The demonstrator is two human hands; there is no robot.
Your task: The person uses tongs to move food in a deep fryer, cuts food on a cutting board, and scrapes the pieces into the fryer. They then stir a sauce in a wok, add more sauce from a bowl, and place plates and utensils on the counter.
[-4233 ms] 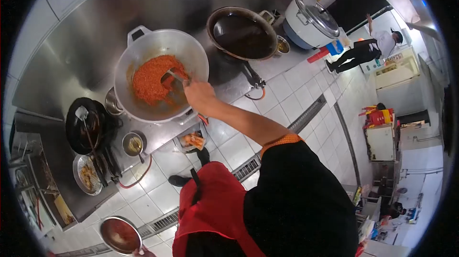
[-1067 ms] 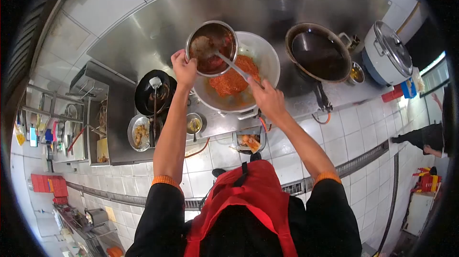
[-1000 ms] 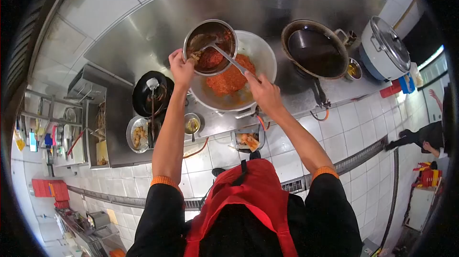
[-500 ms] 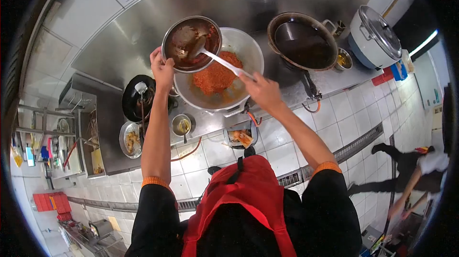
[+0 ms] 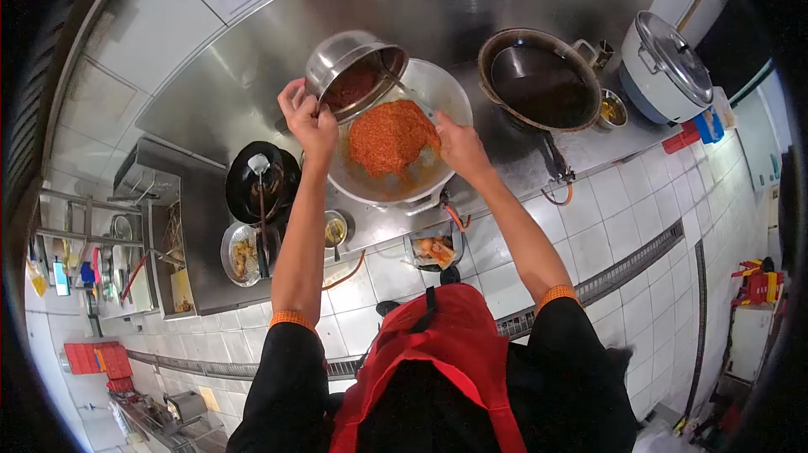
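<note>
Steel tabletop [image 5: 210,226]: your left hand [image 5: 308,120] grips the tilted steel bowl [image 5: 347,66]; right hand [image 5: 455,143] clasps the ladle [image 5: 410,93]. Scrape over the wok [image 5: 396,140], staying inside its rim.

A long shiny metal counter [image 5: 252,74] holds the cooking things. The big silver wok [image 5: 396,171] full of red paste sits in the middle. Right of the wok is a dark wok [image 5: 539,78], then a small bowl [image 5: 613,109] and a big pot with a lid [image 5: 673,61]. Left of the wok is a black pan [image 5: 257,183].
</note>
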